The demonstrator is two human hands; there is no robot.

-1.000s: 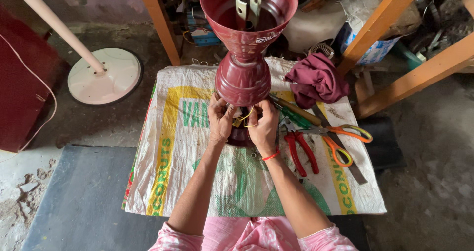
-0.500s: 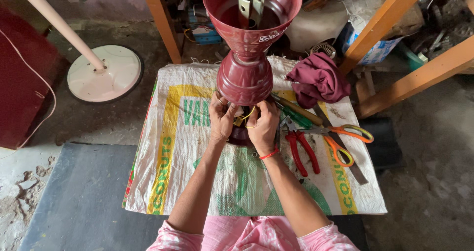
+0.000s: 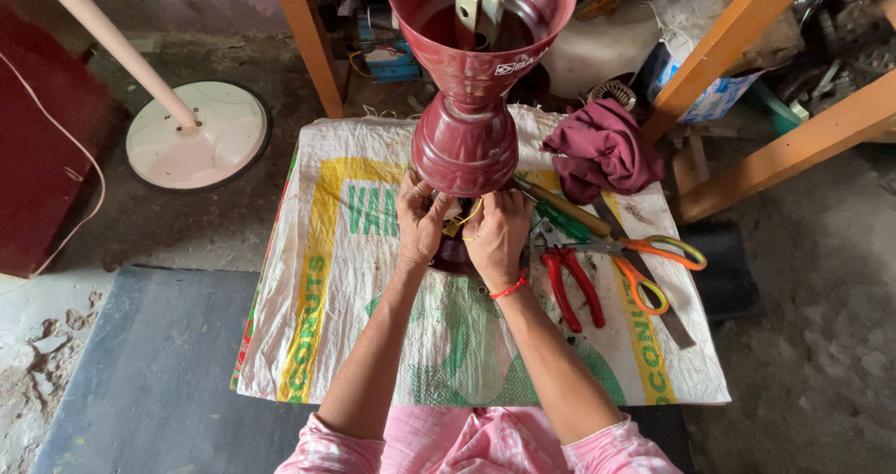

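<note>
A tall dark red metal fan housing (image 3: 471,110) stands upright on a printed woven sack (image 3: 373,278), its wide cup mouth facing the camera with metal brackets inside. My left hand (image 3: 420,220) and my right hand (image 3: 497,234) are both pressed in under the housing's lower bulge. Their fingers pinch yellow wires (image 3: 464,220) that come out near its base. The base itself is hidden behind my hands. A red thread bracelet circles my right wrist.
Right of my hands lie red-handled pliers (image 3: 571,283), orange-handled scissors (image 3: 644,259), a wooden-handled tool (image 3: 560,205) and a maroon cloth (image 3: 602,152). A white pedestal base with pole (image 3: 196,136) stands at the left. Orange wooden frame legs (image 3: 747,54) cross the right.
The view has shifted slightly. My hands stay at the wires under the housing with only small finger movement.
</note>
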